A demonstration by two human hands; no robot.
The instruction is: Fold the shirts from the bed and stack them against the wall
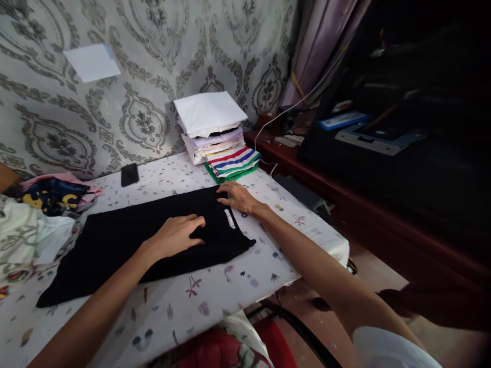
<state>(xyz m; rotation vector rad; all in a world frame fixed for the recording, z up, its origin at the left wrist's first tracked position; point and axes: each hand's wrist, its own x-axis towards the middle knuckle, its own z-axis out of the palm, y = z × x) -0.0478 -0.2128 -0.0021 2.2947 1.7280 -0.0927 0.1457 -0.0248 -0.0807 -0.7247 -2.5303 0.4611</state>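
Observation:
A black garment [130, 232], probably a shirt, lies spread lengthwise on the patterned cloth that covers the table. Near its right end a white label [229, 219] shows at what looks like the neckline. My left hand [178, 235] rests on the middle of the fabric, thumb apart from the fingers. At the garment's far right corner, my right hand [236, 197] lies on the cloth with its fingers spread. Neither hand grips the fabric as far as I can see.
Behind the garment stands a stack of folded clothes [210, 115], with a striped folded cloth [233, 161] before it. A black phone [129, 175] lies near the wall. Crumpled clothes [34, 230] heap at left. A white cable [284, 105] runs by the dark red furniture [284, 153].

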